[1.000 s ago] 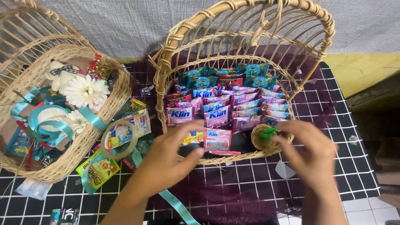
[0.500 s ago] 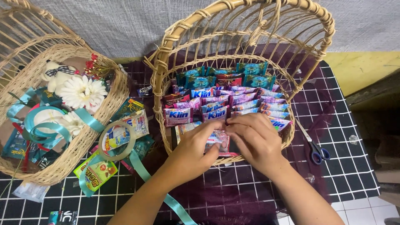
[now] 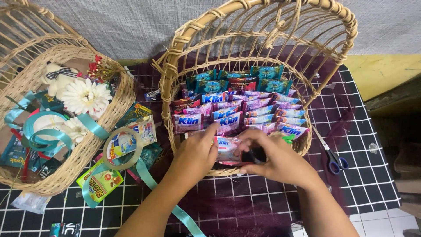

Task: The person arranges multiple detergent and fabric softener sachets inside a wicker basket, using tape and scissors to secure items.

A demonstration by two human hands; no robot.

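Note:
A tall wicker basket with an arched handle stands in the middle, filled with rows of small pink, purple and teal sachets. Both hands meet at its front rim. My left hand pinches the left side of a pink sachet lying at the front of the basket. My right hand grips that sachet's right side, with a dark object partly hidden under its fingers.
A second wicker basket at left holds white flowers, teal ribbon and packets. A clear tape roll, loose sachets and teal ribbon lie between the baskets. Blue-handled scissors rest on the black grid cloth at right.
My right hand, holding a small round thing at the basket's right front a second ago, has come left to meet the left hand. Both now hold the pink sachet at the front rim.

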